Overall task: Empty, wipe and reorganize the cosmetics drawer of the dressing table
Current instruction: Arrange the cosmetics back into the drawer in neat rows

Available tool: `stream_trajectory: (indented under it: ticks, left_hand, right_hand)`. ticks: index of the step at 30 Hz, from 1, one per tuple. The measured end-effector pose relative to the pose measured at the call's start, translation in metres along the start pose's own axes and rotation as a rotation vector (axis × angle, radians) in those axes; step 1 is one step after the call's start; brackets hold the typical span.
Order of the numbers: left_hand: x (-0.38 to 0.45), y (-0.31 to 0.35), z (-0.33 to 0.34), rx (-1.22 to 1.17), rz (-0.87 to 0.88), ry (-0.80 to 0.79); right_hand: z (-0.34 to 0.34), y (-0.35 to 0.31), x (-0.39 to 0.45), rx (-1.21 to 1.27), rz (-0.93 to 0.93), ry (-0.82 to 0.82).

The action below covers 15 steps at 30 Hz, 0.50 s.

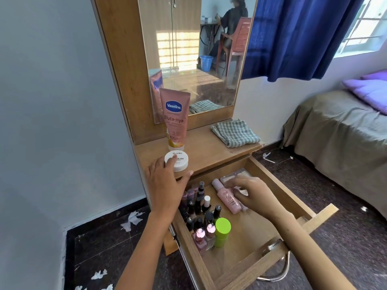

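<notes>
Two bare hands work at the dressing table. The left hand (165,181) is spread open, its fingers loose, with the fingertips resting on the near left edge of a round white jar (177,161); it does not grip it. The jar sits on the wooden shelf (211,151) near its front edge, just in front of a pink lotion tube (176,118) that stands upright on its cap against the mirror (194,49). At the right end of the shelf lies a folded checked cloth (235,132).

The right hand (254,193) reaches into the open drawer (278,189), fingers curled over the right side of a pink bottle (227,198) that lies flat on the drawer floor; motion blur hides whether the fingers have closed on it. Just beyond the hand, in the far part of the drawer, a clear flat case (235,175) lies partly covered by the fingers.

Along the drawer's left side stands a tight cluster of nail polish bottles (199,208), mostly dark-capped, with two pink ones nearest. A lime-green bottle (222,232) stands upright at the near right of that cluster. The near right of the drawer floor is bare wood.

Right of the table, a bed (339,130) with purple pillows sits below a blue curtain (297,36). White scraps (132,220) of paper lie on the dark floor to the left.
</notes>
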State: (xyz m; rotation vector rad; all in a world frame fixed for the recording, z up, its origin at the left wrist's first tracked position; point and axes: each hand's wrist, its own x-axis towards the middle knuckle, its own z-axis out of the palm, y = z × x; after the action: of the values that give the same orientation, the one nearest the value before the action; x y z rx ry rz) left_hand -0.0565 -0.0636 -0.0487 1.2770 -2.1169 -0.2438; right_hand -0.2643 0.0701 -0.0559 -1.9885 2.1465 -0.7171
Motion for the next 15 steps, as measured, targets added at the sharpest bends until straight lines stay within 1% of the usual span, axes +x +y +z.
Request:
stream_trajectory:
  ticks: [3,6,9,11,13,15]
  left_hand:
    - [0.003,0.000,-0.001,-0.040,0.005,0.082]
    - [0.004,0.001,-0.003,-0.057,0.009,0.103]
    - [0.003,0.005,-0.007,-0.118,0.008,0.067]
    - [-0.002,0.014,-0.009,-0.177,0.044,0.037]
    - [-0.009,0.025,-0.011,-0.261,0.082,0.021]
    - [-0.013,0.036,-0.013,-0.385,0.097,-0.008]
  right_hand:
    - [0.003,0.000,0.001,-0.017,-0.010,0.011]
    - [0.001,-0.001,0.001,-0.021,-0.020,0.037]
    - [-0.004,-0.006,0.002,0.090,-0.070,0.145]
    - [-0.010,-0.013,0.004,0.198,-0.100,0.205]
    - [-0.016,-0.022,0.005,0.244,-0.127,0.202]
    - [-0.019,-0.030,0.006,0.235,-0.182,0.208]
